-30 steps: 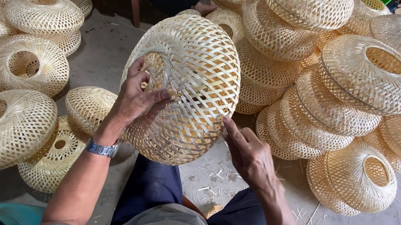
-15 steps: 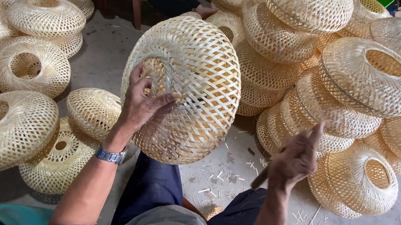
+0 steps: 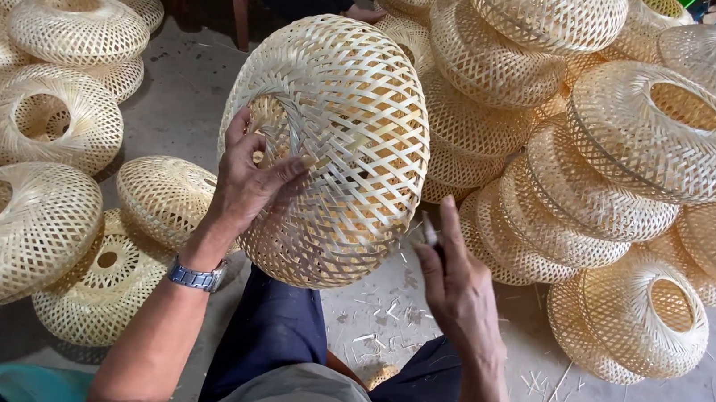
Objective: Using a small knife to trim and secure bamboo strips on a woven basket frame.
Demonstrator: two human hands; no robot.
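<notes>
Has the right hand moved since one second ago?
Yes. The right hand has left the woven bamboo shade and now sits lower, over the floor.

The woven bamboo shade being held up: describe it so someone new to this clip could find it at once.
Start at the big heap of woven shades on the right, then look left to the frame's middle. There the woven bamboo shade is raised off the concrete floor, gripped at its rim opening by the left hand. It alone is held in the air; the right hand is beside it.
</notes>
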